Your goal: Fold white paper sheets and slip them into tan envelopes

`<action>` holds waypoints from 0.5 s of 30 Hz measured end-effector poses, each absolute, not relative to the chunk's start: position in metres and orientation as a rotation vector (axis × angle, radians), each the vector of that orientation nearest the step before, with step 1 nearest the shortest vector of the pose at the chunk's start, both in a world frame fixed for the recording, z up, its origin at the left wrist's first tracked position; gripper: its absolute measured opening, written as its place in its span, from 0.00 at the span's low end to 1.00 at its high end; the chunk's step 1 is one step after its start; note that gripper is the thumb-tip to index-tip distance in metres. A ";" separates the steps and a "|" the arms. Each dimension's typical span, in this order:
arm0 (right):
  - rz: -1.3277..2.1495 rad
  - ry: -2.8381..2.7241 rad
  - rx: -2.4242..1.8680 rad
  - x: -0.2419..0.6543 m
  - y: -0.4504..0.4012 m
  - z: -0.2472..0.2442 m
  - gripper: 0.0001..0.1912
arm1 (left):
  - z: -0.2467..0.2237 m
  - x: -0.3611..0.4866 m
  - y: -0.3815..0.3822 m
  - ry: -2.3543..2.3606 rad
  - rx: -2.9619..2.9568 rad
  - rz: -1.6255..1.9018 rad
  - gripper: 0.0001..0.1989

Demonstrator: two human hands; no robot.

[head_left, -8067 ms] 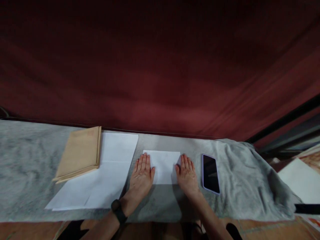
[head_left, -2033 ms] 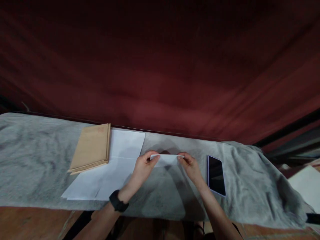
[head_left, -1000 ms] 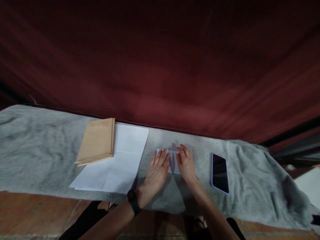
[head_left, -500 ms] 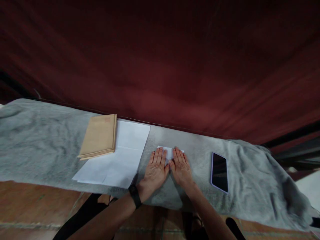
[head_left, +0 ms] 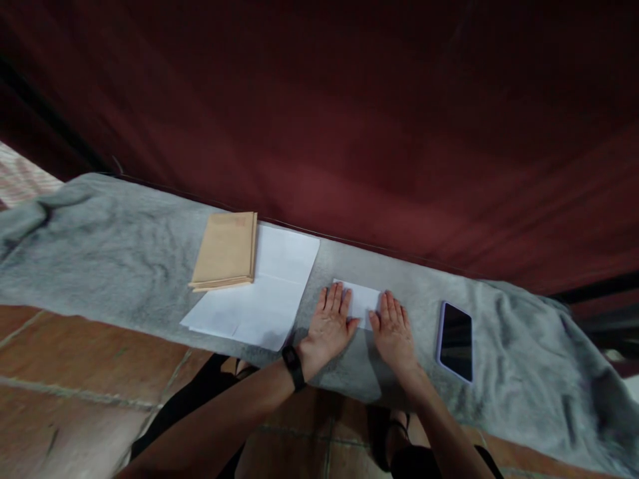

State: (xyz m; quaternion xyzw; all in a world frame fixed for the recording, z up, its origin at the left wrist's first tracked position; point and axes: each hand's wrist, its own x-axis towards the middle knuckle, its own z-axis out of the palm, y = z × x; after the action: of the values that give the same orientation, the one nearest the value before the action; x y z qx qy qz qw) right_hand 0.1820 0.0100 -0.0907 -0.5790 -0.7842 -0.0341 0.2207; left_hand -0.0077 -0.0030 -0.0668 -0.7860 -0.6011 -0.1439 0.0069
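Note:
A small folded white paper [head_left: 363, 303] lies flat on the grey cloth, its middle showing between my hands. My left hand [head_left: 329, 327] rests palm down over the paper's left end, fingers stretched out. On the right end lies my right hand [head_left: 393, 331], also flat with the fingers extended. Both hands press from above and neither grips anything. The paper's two ends are partly hidden under the fingers. A black band [head_left: 293, 367] circles my left wrist.
Left of my hands, large white sheets [head_left: 269, 293] lie under a stack of brown envelopes [head_left: 227, 249]. A phone in a purple case [head_left: 456, 342] sits on the right. The grey cloth [head_left: 124, 246] runs along a dark red upright surface [head_left: 319, 146]; tiled floor [head_left: 90, 372] shows below.
My hands have spread apart sideways, uncovering more of the small paper's middle. The whole view has shifted and tilted, so the sheets and envelopes appear farther right.

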 end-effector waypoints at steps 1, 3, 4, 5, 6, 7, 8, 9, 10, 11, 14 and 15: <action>-0.105 -2.148 -1.603 0.182 0.009 -0.090 0.32 | -0.068 -0.007 -0.003 -1.872 -2.463 -0.448 0.35; -0.114 -2.124 -1.584 0.180 0.008 -0.088 0.32 | -0.070 -0.006 -0.002 -1.853 -2.475 -0.450 0.35; -0.104 -2.128 -1.560 0.178 0.008 -0.087 0.31 | -0.071 -0.006 -0.001 -1.841 -2.486 -0.452 0.34; -0.079 -2.148 -1.526 0.174 0.007 -0.086 0.31 | -0.072 -0.006 -0.001 -1.824 -2.499 -0.453 0.33; -0.041 -2.182 -1.486 0.169 0.007 -0.084 0.30 | -0.073 -0.006 0.000 -1.807 -2.514 -0.450 0.32; 0.003 -2.221 -1.445 0.165 0.006 -0.083 0.30 | -0.074 -0.006 0.000 -1.789 -2.528 -0.443 0.31; 0.049 -2.260 -1.409 0.160 0.005 -0.082 0.30 | -0.075 -0.007 0.001 -1.773 -2.540 -0.431 0.30; 0.084 -2.290 -1.388 0.155 0.004 -0.082 0.29 | -0.076 -0.007 0.001 -1.760 -2.548 -0.415 0.30; 0.104 -2.309 -1.384 0.151 0.003 -0.081 0.29 | -0.077 -0.008 0.002 -1.753 -2.552 -0.398 0.30; 0.112 -2.320 -1.392 0.148 0.002 -0.081 0.29 | -0.077 -0.008 0.002 -1.751 -2.551 -0.382 0.30; 0.079 -2.320 -1.458 0.144 0.000 -0.081 0.28 | -0.076 -0.011 0.002 -1.731 -2.558 -0.360 0.29; 0.055 -2.312 -1.483 0.145 0.000 -0.081 0.28 | -0.075 -0.011 0.002 -1.722 -2.563 -0.364 0.29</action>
State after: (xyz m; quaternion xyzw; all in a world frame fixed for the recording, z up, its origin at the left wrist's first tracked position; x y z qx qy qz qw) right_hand 0.1454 0.0001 -0.0812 -0.5292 -0.8253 0.0198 0.1958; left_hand -0.0112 0.0016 -0.0749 -0.8242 -0.5537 -0.1172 0.0162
